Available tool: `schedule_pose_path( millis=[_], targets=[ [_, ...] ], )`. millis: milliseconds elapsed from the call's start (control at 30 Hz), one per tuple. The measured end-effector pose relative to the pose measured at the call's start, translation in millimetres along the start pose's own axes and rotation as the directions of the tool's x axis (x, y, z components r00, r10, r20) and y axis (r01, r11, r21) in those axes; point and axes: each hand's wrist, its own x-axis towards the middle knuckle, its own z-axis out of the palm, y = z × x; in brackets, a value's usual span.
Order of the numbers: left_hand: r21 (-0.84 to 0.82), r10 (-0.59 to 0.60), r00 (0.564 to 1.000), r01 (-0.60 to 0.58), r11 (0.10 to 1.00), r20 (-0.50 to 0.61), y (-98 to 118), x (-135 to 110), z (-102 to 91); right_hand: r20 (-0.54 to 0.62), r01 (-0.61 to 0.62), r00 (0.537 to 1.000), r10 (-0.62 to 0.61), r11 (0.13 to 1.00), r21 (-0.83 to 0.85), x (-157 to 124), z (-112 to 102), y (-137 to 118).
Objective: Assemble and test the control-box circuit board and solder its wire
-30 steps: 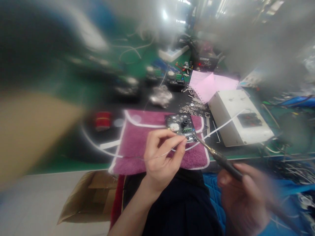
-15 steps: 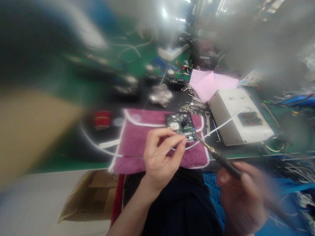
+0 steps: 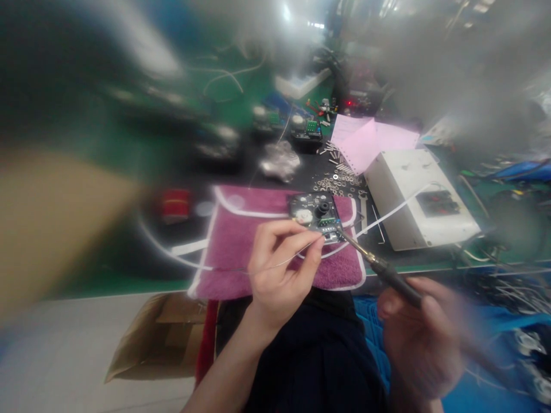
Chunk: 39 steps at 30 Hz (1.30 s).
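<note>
A black circuit board [image 3: 310,204] with a dark round knob and a white round part lies on a purple towel [image 3: 232,241] edged in white. My left hand [image 3: 282,264] pinches a thin solder wire [image 3: 279,265] between thumb and fingertips, close to the board's near edge. In my right hand [image 3: 419,338] is a soldering iron [image 3: 394,281], gripped like a pen. Its tip meets the board near the right front corner; whether it touches a joint is too small to tell. A white cable [image 3: 387,215] runs from the board area toward the right.
A white metal box [image 3: 419,201] stands at right, beside a wrench [image 3: 364,212] and a hex key. Washers [image 3: 336,182] and pins lie behind the board, near pink papers [image 3: 361,140]. Further back are crumpled foil [image 3: 279,162] and more boards [image 3: 306,131]. A red spool-like object [image 3: 175,205] sits left.
The view has shifted slightly, so the scene sits a little higher. Both hands keep their hold, and the iron's tip stays at the same corner of the board. A red light now shows at the back.
</note>
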Motion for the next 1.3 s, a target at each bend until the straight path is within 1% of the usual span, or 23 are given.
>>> schedule_pose_path(
  millis=[167,633,867,1000,1300],
  targets=[
    [-0.012,-0.008,1.0,0.008,1.0,0.013,-0.5,0.2,0.0,0.01,0.009,1.0,-0.009,1.0,0.007,-0.2,1.4,-1.0],
    [0.006,-0.007,1.0,0.007,1.0,0.005,-0.6,1.5,0.6,0.012,0.007,1.0,-0.007,1.0,-0.016,-1.3,3.8,-2.1],
    [0.0,-0.01,1.0,0.01,1.0,0.018,-0.5,1.0,-0.8,0.008,-0.009,1.0,0.009,1.0,-0.015,-1.4,3.4,-2.6],
    [-0.003,-0.012,1.0,0.012,1.0,0.019,-0.8,0.9,-1.2,-0.002,0.012,1.0,-0.012,1.0,-0.015,-1.2,3.2,-3.0],
    [-0.012,-0.008,1.0,0.008,1.0,0.017,-0.6,0.9,-0.9,0.025,0.056,0.998,-0.057,0.998,0.036,-1.1,-0.6,0.2]
  ],
)
